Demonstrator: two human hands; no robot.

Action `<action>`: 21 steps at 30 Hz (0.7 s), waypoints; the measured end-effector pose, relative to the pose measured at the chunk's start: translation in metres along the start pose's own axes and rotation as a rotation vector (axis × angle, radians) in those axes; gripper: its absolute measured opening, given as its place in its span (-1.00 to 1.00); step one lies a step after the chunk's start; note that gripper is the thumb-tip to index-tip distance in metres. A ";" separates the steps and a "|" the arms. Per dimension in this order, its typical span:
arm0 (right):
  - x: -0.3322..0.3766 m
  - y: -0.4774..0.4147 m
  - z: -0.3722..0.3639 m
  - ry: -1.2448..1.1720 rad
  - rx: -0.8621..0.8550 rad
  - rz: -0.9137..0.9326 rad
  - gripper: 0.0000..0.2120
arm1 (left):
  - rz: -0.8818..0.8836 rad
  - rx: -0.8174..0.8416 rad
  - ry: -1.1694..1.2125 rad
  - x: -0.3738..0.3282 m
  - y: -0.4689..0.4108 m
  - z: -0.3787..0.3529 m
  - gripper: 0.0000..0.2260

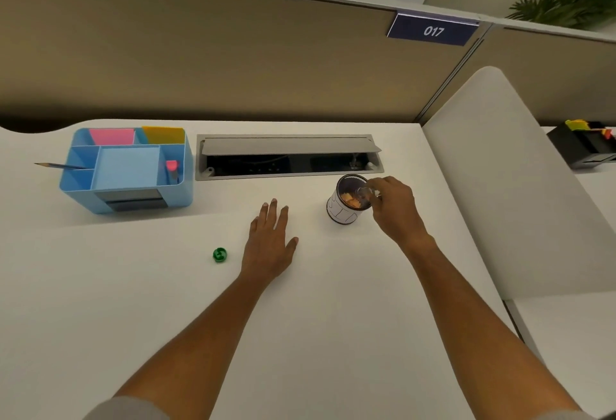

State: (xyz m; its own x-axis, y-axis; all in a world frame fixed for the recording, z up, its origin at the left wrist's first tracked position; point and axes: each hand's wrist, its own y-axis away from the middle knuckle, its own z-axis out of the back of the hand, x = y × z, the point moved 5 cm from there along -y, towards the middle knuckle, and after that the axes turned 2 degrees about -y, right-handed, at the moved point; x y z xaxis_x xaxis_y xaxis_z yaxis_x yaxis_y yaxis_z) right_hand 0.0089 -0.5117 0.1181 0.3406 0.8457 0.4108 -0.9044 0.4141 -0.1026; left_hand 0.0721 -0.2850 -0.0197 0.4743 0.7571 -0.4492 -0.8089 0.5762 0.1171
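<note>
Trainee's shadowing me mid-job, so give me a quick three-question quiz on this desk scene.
1. True or false: the left hand has straight fingers and holds nothing.
2. What does the right hand pinch above the cup?
3. Fill in: the green object lies to the ___ of the left hand.
Key: 1 true; 2 a small clear item; 3 left.

We are wearing plain grey short sleeves — the left sleeve [128, 408] is showing as a rounded cuff at the bottom edge, the right sleeve [573, 416] barely peeking in at the corner.
</note>
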 end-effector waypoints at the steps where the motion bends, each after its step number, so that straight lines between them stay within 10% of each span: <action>1: -0.002 -0.001 -0.001 -0.031 0.010 -0.025 -0.67 | 0.004 0.018 -0.013 0.001 0.000 -0.003 -0.36; 21: -0.009 0.014 -0.001 -0.143 -0.142 -0.025 -0.70 | -0.013 0.083 -0.137 0.015 0.004 -0.026 -0.37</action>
State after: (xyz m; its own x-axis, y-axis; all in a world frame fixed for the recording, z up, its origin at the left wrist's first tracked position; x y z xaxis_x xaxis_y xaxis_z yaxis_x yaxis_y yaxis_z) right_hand -0.0066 -0.5134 0.1117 0.3140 0.7823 0.5380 -0.8472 0.4867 -0.2133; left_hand 0.0667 -0.2796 -0.0492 0.5324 0.7810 -0.3264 -0.7735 0.6055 0.1873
